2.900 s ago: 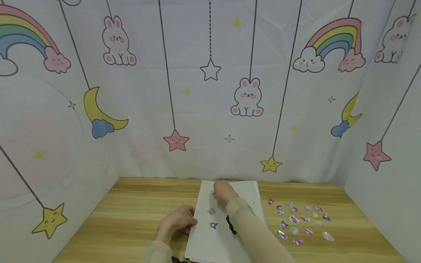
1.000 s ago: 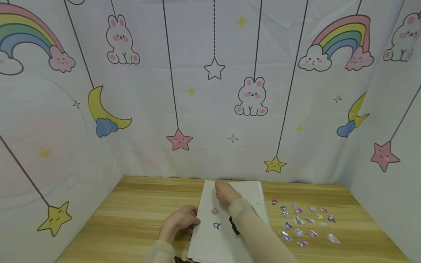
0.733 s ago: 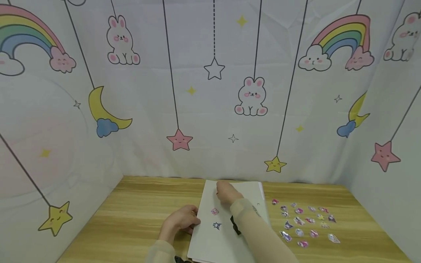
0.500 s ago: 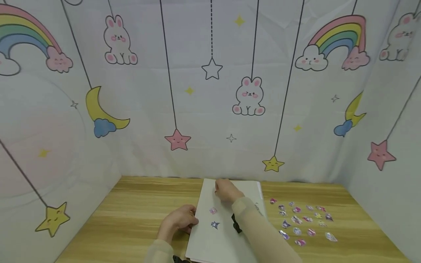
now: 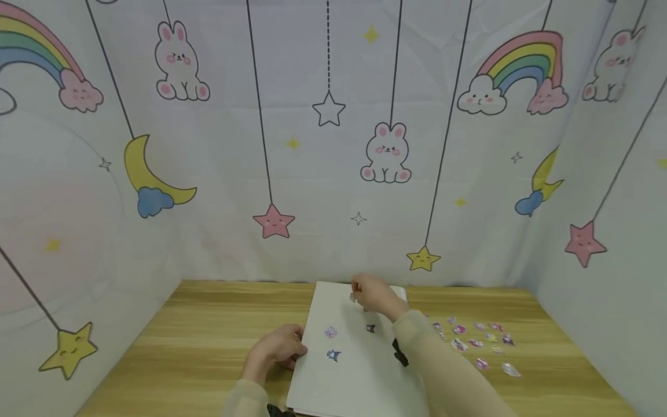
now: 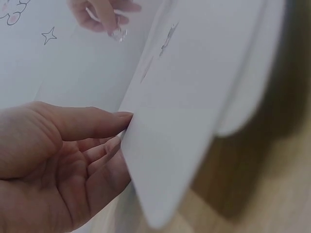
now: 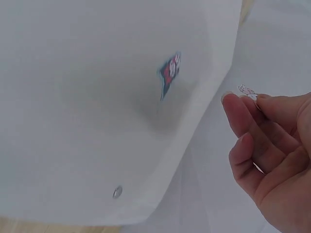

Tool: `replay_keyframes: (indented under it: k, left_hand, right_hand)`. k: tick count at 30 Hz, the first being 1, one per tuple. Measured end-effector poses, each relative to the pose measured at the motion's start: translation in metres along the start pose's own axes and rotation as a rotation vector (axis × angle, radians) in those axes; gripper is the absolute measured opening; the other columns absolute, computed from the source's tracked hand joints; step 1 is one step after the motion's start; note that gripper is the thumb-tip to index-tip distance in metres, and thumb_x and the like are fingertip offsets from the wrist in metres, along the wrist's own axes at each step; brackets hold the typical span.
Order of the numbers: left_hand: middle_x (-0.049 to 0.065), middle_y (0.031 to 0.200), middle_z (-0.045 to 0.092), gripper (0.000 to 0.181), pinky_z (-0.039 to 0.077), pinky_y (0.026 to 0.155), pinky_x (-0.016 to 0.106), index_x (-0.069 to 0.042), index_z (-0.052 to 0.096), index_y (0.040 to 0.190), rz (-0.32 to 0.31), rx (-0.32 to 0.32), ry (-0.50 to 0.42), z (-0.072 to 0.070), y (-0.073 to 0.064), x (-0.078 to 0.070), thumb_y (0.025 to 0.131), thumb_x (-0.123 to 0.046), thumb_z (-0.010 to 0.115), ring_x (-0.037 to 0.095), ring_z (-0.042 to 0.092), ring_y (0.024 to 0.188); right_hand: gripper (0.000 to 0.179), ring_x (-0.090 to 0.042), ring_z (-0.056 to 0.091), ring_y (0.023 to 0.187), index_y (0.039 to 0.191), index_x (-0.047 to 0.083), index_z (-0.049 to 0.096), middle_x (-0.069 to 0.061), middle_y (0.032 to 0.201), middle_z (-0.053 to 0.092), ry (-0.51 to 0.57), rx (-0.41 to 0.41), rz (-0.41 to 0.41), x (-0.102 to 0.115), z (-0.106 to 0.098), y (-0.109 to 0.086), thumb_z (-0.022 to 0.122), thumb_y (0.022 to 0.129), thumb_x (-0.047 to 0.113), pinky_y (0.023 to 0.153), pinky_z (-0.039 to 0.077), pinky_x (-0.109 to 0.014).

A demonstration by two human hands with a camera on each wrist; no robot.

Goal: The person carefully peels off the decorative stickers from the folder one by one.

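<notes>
A white book (image 5: 359, 376) with loose-looking page edges lies on the wooden table. My left hand (image 5: 276, 347) pinches its left edge, thumb on top and fingers beneath; in the left wrist view the thumb (image 6: 92, 121) is on the rounded-corner page (image 6: 170, 145). Over the book's far part, my right hand (image 5: 376, 294) holds a small clear-edged sticker (image 7: 247, 91) between thumb and fingertips, off the page. On the cover are a pink sticker (image 5: 330, 332), a blue-and-white one (image 5: 333, 355) and a dark one (image 5: 370, 328).
Several small loose stickers (image 5: 476, 343) lie spread on the table (image 5: 224, 313) right of the book, partly behind the right forearm. A white printed cloth (image 5: 312, 174) hangs behind and at the sides. Black straps (image 5: 400, 353) show at the wrists.
My right hand has lifted from the page's upper left and moved right, with a sticker now showing at its fingertips. The dark sticker has come into sight. The left hand stays at the edge.
</notes>
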State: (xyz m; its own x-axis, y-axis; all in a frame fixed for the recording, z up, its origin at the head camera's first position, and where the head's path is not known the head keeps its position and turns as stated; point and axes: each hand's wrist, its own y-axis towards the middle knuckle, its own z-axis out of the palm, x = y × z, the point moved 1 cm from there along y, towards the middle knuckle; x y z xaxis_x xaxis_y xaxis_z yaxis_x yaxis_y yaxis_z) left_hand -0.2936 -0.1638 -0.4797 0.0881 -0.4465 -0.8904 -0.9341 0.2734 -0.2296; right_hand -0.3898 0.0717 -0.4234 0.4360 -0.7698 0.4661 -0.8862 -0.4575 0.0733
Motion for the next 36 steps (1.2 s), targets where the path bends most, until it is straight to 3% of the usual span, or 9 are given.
replay_keyframes:
  k: [6,14,17,26,36]
  left_hand:
    - [0.012,0.08,0.058,0.02,0.057,0.058,0.035,0.006,0.054,0.104,-0.009,-0.022,0.006,-0.001,0.002,0.0,0.084,0.009,0.059,0.021,0.06,0.068]
    - [0.011,0.08,0.057,0.022,0.056,0.056,0.033,0.006,0.053,0.103,-0.013,-0.032,0.016,-0.002,0.002,-0.002,0.082,0.008,0.058,0.02,0.058,0.068]
    - [0.011,0.079,0.057,0.02,0.055,0.056,0.034,0.006,0.054,0.102,-0.006,-0.054,0.035,-0.003,0.001,-0.002,0.082,0.007,0.06,0.021,0.058,0.068]
    - [0.011,0.08,0.059,0.017,0.056,0.058,0.035,0.005,0.054,0.1,-0.019,-0.043,0.013,-0.002,-0.001,0.0,0.084,0.007,0.059,0.022,0.06,0.068]
    - [0.012,0.081,0.058,0.019,0.056,0.057,0.035,0.005,0.052,0.102,-0.009,-0.022,-0.046,0.005,0.0,0.0,0.085,0.009,0.058,0.021,0.06,0.068]
  right_hand:
    - [0.016,-0.019,0.061,0.057,0.082,0.007,0.054,-0.004,0.076,0.057,0.024,-0.019,0.072,-0.027,-0.031,-0.016,0.062,0.095,0.004,0.049,0.048,-0.029]
    - [0.022,-0.015,0.051,0.055,0.076,0.006,0.049,-0.003,0.068,0.051,-0.154,-0.077,0.055,-0.08,-0.072,-0.058,0.061,0.093,-0.001,0.053,0.042,-0.029]
    - [0.022,-0.016,0.054,0.053,0.076,0.005,0.047,-0.005,0.068,0.049,-0.126,-0.065,0.08,-0.1,-0.083,-0.076,0.058,0.093,-0.003,0.05,0.045,-0.029]
    - [0.019,-0.021,0.058,0.051,0.078,0.004,0.05,-0.005,0.068,0.052,-0.072,-0.044,0.124,-0.155,-0.1,-0.135,0.059,0.093,-0.002,0.046,0.046,-0.028]
    - [0.018,-0.021,0.056,0.045,0.078,0.005,0.052,-0.006,0.064,0.055,-0.018,-0.082,0.17,-0.193,-0.11,-0.197,0.061,0.092,0.0,0.042,0.045,-0.028]
